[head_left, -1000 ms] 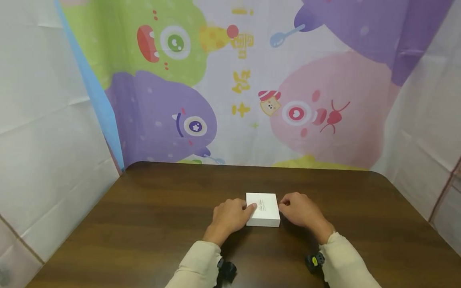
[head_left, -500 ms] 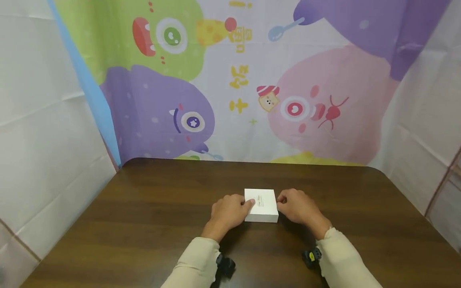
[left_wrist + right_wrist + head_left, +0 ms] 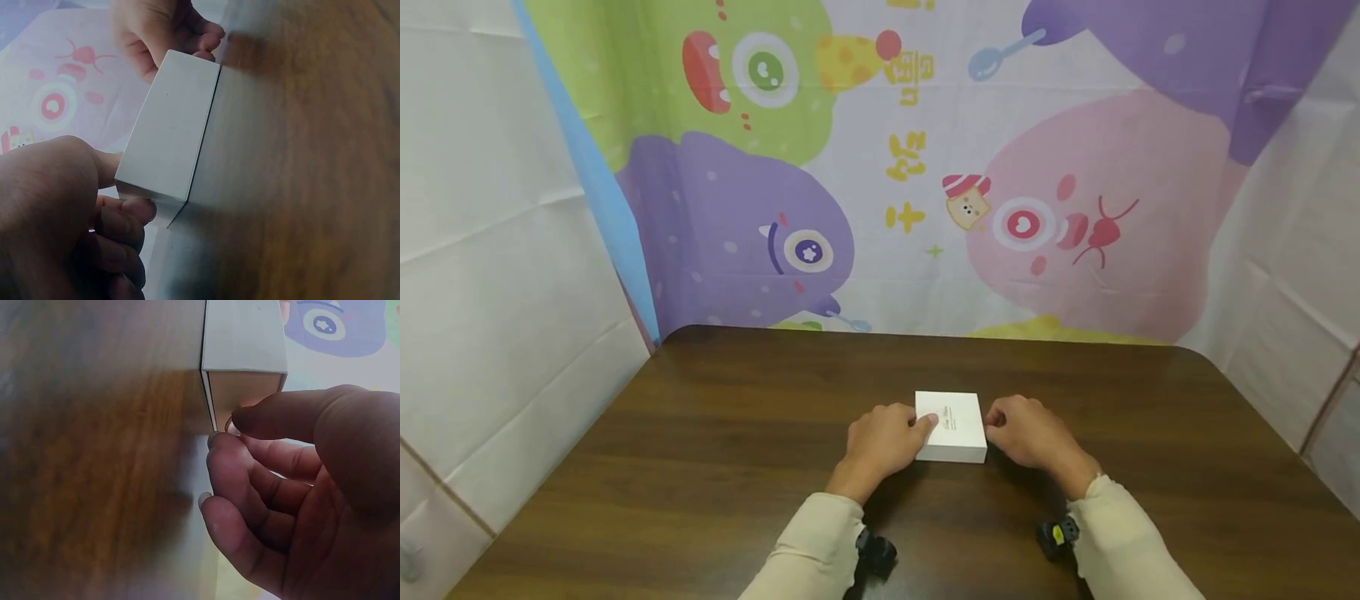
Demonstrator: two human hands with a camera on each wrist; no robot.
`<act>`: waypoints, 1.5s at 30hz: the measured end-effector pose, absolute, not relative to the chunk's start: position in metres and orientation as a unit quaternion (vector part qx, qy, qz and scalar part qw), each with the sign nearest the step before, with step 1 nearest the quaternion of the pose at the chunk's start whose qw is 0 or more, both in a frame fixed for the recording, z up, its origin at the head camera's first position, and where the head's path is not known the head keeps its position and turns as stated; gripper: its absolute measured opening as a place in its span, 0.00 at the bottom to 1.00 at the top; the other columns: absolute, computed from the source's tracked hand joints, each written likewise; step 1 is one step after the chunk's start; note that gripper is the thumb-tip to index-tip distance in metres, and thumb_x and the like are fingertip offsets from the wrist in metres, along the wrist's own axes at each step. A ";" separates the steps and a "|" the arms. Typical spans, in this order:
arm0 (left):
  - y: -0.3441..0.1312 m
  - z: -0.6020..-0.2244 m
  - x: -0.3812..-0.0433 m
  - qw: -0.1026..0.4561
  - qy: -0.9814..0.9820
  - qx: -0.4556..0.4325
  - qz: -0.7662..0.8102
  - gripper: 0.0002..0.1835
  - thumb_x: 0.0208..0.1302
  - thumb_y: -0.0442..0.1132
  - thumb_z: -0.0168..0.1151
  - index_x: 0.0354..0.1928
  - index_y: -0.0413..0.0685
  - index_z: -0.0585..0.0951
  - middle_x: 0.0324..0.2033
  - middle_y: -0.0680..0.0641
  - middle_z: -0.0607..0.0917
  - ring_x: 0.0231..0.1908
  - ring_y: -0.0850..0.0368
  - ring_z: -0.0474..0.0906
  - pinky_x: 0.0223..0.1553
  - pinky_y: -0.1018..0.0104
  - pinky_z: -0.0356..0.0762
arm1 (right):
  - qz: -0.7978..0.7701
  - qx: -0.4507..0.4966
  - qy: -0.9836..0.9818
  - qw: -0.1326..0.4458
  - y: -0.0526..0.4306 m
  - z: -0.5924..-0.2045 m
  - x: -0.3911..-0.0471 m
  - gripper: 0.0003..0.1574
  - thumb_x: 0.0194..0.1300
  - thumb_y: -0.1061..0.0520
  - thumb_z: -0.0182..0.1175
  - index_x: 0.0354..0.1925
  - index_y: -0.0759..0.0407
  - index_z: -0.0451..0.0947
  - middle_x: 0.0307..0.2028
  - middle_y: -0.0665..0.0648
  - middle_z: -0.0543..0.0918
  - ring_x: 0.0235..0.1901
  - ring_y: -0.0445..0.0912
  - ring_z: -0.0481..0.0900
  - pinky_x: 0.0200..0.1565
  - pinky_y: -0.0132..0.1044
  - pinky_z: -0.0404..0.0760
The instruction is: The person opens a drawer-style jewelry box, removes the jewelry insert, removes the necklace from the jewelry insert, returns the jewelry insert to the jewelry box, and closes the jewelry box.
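A flat white box (image 3: 951, 429) with small dark lettering on its lid lies on the brown table. My left hand (image 3: 883, 442) grips its left end, thumb on the lid and curled fingers against the end face, as the left wrist view shows. At the opposite end is my right hand (image 3: 1030, 433), fingers curled and the thumb tip meeting the index finger. In the right wrist view these fingertips touch or nearly touch the box's slightly recessed end face (image 3: 234, 394). Whether a small tab is pinched between them is hidden.
Dark wooden table (image 3: 737, 417) surrounds the box on all sides. Behind it hangs a cloth (image 3: 902, 283) printed with cartoon monsters, and pale sheets (image 3: 497, 275) flank the table. Each wrist carries a small black camera (image 3: 876, 554).
The scene shifts slightly with the head's movement. Both hands keep their places at the two ends of the box, and the box shows no clear motion.
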State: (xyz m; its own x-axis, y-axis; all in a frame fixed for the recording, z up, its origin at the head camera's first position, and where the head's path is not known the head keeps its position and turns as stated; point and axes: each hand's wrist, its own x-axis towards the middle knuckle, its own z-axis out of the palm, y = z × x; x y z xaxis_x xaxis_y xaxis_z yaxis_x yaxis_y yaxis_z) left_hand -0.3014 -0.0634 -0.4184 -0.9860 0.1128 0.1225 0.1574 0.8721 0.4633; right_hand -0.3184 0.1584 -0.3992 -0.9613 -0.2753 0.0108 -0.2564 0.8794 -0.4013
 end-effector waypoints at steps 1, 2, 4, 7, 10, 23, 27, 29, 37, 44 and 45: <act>-0.063 -0.418 -0.302 0.045 -0.966 -0.070 -0.243 0.24 0.71 0.63 0.53 0.33 0.53 0.86 0.27 0.52 0.83 0.26 0.55 0.75 0.32 0.52 0.71 | -0.204 -0.137 0.969 0.025 0.159 -0.399 -0.318 0.06 0.65 0.55 0.64 0.37 0.56 0.83 0.34 0.51 0.83 0.30 0.47 0.76 0.35 0.47 0.76; -0.063 -0.418 -0.302 0.044 -0.966 -0.069 -0.244 0.24 0.71 0.63 0.53 0.33 0.53 0.86 0.27 0.52 0.83 0.26 0.55 0.75 0.32 0.52 0.71 | -0.205 -0.137 0.969 0.026 0.159 -0.399 -0.319 0.06 0.65 0.55 0.64 0.37 0.56 0.83 0.34 0.51 0.83 0.30 0.47 0.76 0.35 0.47 0.75; -0.062 -0.418 -0.302 0.042 -0.966 -0.069 -0.247 0.24 0.71 0.63 0.53 0.33 0.53 0.86 0.27 0.52 0.83 0.26 0.55 0.75 0.32 0.52 0.71 | -0.205 -0.135 0.969 0.028 0.160 -0.399 -0.318 0.06 0.65 0.55 0.64 0.36 0.56 0.83 0.33 0.51 0.82 0.30 0.47 0.76 0.35 0.47 0.75; -0.062 -0.418 -0.303 0.040 -0.965 -0.069 -0.249 0.24 0.71 0.63 0.53 0.32 0.53 0.86 0.27 0.53 0.83 0.26 0.55 0.75 0.32 0.52 0.71 | -0.204 -0.133 0.969 0.028 0.160 -0.399 -0.319 0.05 0.65 0.55 0.63 0.36 0.55 0.82 0.33 0.51 0.82 0.30 0.48 0.75 0.35 0.46 0.75; -0.061 -0.418 -0.303 0.040 -0.964 -0.069 -0.252 0.24 0.71 0.62 0.53 0.31 0.53 0.85 0.26 0.53 0.82 0.26 0.55 0.75 0.32 0.53 0.71 | -0.202 -0.135 0.970 0.026 0.161 -0.399 -0.319 0.04 0.64 0.55 0.63 0.35 0.55 0.82 0.32 0.51 0.81 0.29 0.48 0.75 0.34 0.46 0.74; -0.062 -0.422 -0.303 0.042 -0.963 -0.069 -0.255 0.23 0.71 0.63 0.53 0.28 0.55 0.83 0.25 0.53 0.81 0.25 0.55 0.74 0.32 0.53 0.71 | -0.192 -0.133 0.972 0.027 0.161 -0.400 -0.322 0.03 0.65 0.56 0.61 0.33 0.52 0.81 0.32 0.50 0.81 0.31 0.47 0.75 0.34 0.46 0.74; -0.062 -0.422 -0.304 0.044 -0.964 -0.070 -0.254 0.23 0.71 0.63 0.53 0.28 0.55 0.83 0.25 0.53 0.81 0.25 0.55 0.74 0.32 0.52 0.71 | -0.189 -0.131 0.973 0.031 0.161 -0.399 -0.322 0.04 0.66 0.56 0.61 0.33 0.52 0.80 0.32 0.50 0.80 0.30 0.47 0.75 0.33 0.45 0.74; -0.062 -0.422 -0.304 0.044 -0.964 -0.070 -0.254 0.23 0.71 0.63 0.53 0.27 0.55 0.83 0.25 0.53 0.81 0.25 0.55 0.75 0.32 0.52 0.71 | -0.189 -0.129 0.973 0.033 0.161 -0.400 -0.322 0.04 0.66 0.56 0.61 0.33 0.52 0.80 0.31 0.50 0.80 0.30 0.47 0.74 0.33 0.45 0.74; -0.062 -0.421 -0.302 0.043 -0.964 -0.062 -0.254 0.23 0.71 0.63 0.54 0.27 0.56 0.82 0.25 0.53 0.82 0.25 0.55 0.75 0.33 0.52 0.71 | -0.190 -0.124 0.973 0.037 0.160 -0.400 -0.324 0.05 0.66 0.56 0.61 0.32 0.52 0.79 0.30 0.50 0.78 0.30 0.47 0.74 0.32 0.45 0.72; -0.062 -0.421 -0.303 0.041 -0.966 -0.058 -0.249 0.23 0.71 0.63 0.53 0.27 0.55 0.82 0.27 0.53 0.83 0.26 0.55 0.76 0.33 0.51 0.72 | -0.189 -0.121 0.974 0.033 0.162 -0.400 -0.325 0.05 0.66 0.56 0.61 0.31 0.51 0.79 0.30 0.49 0.78 0.29 0.46 0.74 0.32 0.45 0.72; -0.062 -0.421 -0.303 0.040 -0.966 -0.057 -0.249 0.24 0.71 0.63 0.53 0.27 0.56 0.82 0.27 0.53 0.83 0.26 0.54 0.76 0.33 0.51 0.72 | -0.189 -0.123 0.974 0.030 0.162 -0.400 -0.324 0.05 0.66 0.56 0.61 0.31 0.51 0.79 0.30 0.49 0.78 0.29 0.46 0.74 0.32 0.45 0.73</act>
